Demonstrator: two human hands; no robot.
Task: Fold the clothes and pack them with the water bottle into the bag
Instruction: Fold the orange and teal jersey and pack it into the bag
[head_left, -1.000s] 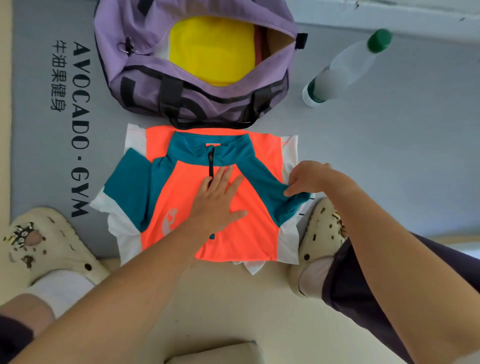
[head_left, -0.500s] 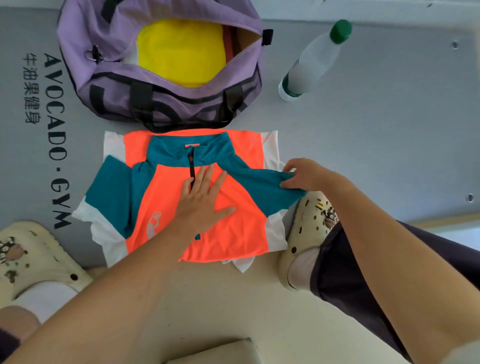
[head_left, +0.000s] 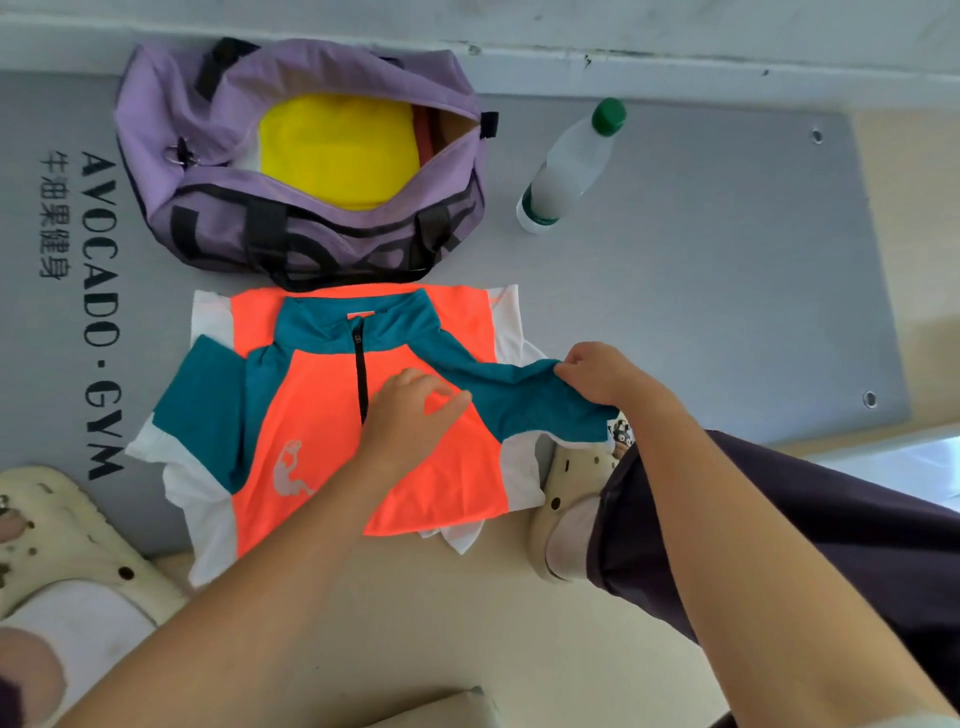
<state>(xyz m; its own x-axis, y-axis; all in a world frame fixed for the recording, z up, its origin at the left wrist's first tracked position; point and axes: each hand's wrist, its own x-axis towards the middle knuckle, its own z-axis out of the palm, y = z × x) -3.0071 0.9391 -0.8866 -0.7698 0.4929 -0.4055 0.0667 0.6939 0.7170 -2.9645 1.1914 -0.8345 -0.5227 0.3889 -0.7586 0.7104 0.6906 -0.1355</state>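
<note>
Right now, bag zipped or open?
Open. The purple bag gapes at the top, and a yellow folded item shows inside through the opening. The water bottle stands outside it on the mat.

Both arms are bare to the hands, left (head_left: 410, 415) and right (head_left: 605, 376). The person wears dark purple trousers (head_left: 831, 525), white socks (head_left: 569, 535), and cream perforated clogs (head_left: 576, 462) decorated with small cartoon charms (head_left: 621, 434).

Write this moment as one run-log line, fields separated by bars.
fold jersey | left hand presses chest | right hand pinches sleeve | bag open | bottle outside
</note>
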